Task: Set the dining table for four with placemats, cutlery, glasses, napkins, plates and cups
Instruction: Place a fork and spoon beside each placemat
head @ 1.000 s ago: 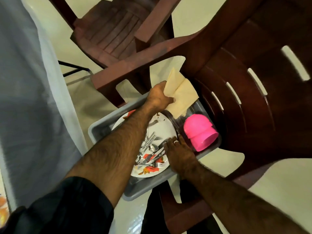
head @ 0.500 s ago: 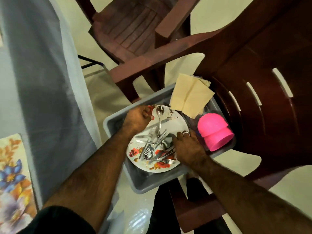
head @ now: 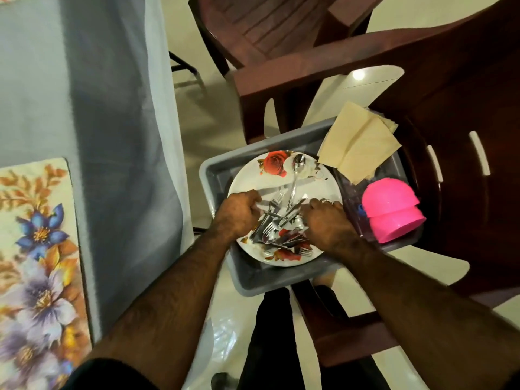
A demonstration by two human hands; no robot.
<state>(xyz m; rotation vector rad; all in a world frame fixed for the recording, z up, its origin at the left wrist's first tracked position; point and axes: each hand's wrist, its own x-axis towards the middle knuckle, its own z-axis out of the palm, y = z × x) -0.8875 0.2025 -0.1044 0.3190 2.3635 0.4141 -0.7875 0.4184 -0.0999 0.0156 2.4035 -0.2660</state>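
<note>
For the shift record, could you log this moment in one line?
left hand: grips cutlery | right hand: in cutlery | plate in tub

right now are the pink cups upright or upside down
Upside down: the pink cups sit stacked in the grey tub, domed bases up, open rim facing down and sideways.

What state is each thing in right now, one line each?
Left hand: fingers curled into the cutlery.
Right hand: fingers curled into the cutlery.
Cutlery: loose heap on the plate.
Plate: in the grey tub.
Napkins: folded, over the tub's far corner.
Pink cups: stacked, tipped over.
Placemat: flat on the table.
</note>
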